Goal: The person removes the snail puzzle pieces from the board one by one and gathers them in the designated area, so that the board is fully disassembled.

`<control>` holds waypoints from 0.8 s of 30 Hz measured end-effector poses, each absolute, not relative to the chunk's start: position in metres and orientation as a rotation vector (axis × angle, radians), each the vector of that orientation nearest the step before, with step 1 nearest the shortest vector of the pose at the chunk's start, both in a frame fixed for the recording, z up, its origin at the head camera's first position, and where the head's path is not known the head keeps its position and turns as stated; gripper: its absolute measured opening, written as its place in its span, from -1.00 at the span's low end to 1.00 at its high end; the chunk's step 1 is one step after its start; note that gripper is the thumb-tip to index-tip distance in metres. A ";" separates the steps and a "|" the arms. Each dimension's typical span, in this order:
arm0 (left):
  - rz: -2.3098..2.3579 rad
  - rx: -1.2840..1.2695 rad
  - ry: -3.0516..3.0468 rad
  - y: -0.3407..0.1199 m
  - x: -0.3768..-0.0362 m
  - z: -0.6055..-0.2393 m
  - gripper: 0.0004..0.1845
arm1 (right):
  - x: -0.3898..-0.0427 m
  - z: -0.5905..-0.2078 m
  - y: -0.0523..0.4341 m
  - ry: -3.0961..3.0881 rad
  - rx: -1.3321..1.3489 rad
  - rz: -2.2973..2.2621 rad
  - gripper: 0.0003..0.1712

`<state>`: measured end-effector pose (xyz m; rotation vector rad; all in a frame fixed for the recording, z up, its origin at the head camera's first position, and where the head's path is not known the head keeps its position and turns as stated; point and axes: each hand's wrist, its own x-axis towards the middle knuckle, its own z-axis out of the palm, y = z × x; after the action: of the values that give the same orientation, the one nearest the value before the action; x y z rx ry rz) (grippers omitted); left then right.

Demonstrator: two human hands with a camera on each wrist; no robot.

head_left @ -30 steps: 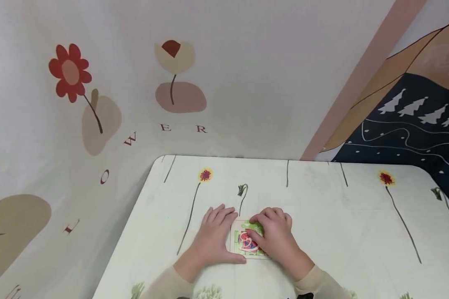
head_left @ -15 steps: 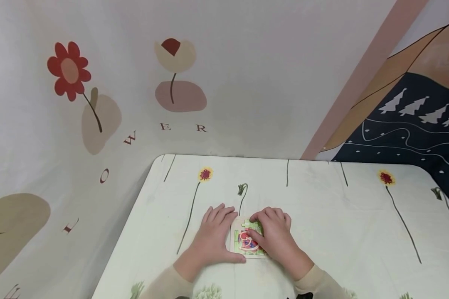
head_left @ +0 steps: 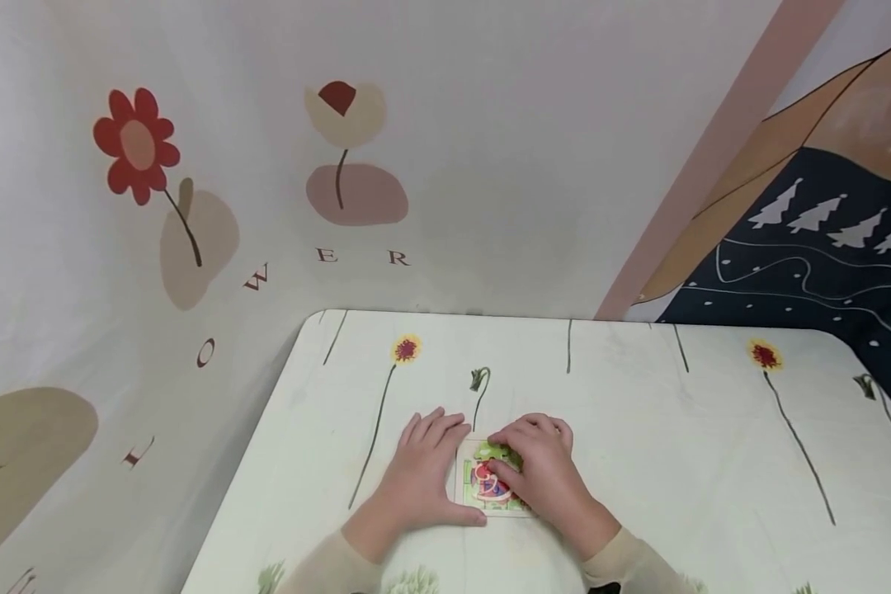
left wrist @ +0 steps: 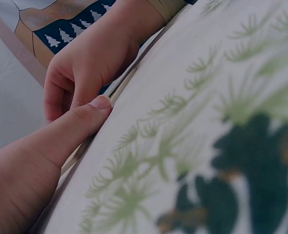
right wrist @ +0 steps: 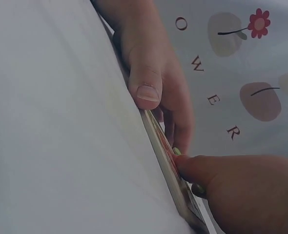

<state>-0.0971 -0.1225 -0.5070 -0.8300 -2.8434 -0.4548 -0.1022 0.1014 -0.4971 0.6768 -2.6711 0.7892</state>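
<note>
Head view: a small square puzzle (head_left: pixel 487 483) is seen lying flat on the flower-printed tabletop (head_left: pixel 676 445), near its front edge. The left hand (head_left: pixel 421 478) is laid flat beside the puzzle's left side, fingers straight, thumb along the lower edge. The right hand (head_left: pixel 540 472) is curled over the puzzle, fingertips pressed on its picture.

Left wrist view: the left thumb is seen against the puzzle's thin edge (left wrist: pixel 115 95); the right hand (left wrist: pixel 88 63) is bent above it.

Right wrist view: the puzzle (right wrist: pixel 164 148) is seen edge-on, touched by the right thumb; the left hand (right wrist: pixel 151 73) is rested alongside.
</note>
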 end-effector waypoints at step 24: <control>-0.447 -0.817 -2.842 -0.123 -0.096 -0.510 0.33 | -0.103 -0.503 0.124 -2.367 0.620 0.951 -0.72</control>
<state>-0.0964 -0.1228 -0.5102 -0.8170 -2.8423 -0.4468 -0.1025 0.1245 -0.5034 0.6199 -2.3670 0.9514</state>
